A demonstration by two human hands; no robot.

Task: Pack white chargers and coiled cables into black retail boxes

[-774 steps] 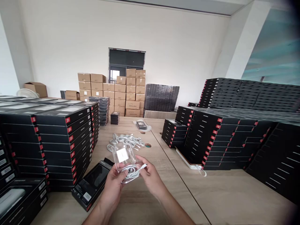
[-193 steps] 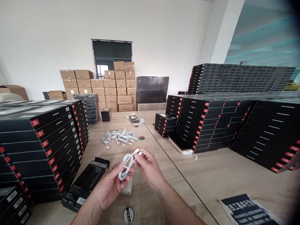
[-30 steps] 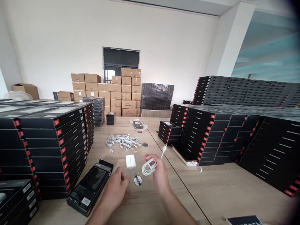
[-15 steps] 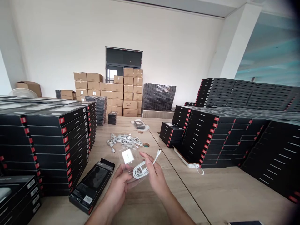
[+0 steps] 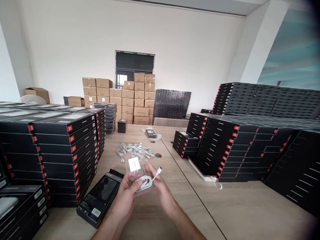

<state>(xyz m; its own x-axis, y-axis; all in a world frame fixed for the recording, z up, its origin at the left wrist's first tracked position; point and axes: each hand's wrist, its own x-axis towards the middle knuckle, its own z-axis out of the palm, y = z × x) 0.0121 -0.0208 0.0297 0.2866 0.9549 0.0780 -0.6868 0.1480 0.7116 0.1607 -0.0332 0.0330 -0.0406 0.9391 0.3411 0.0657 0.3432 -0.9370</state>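
Note:
Over the table, my left hand grips a clear plastic tray with its thumb across a coiled white charging cable. A white charger plug sits in the far part of the tray. My right hand is closed at the right side of the tray and cable, its fingers partly hidden behind them. The cable's connector end sticks up past that hand. To the left of my hands lies a black box with a dark window and its far end flap open.
Loose white cables lie in a heap beyond my hands, near a table hole. Tall stacks of black boxes stand left and right. A white-edged tray juts out by the right stack. Cartons are piled behind.
The coil has moved left and lower into the tray, under my left thumb. My right hand has shifted left with it. The view has turned slightly left.

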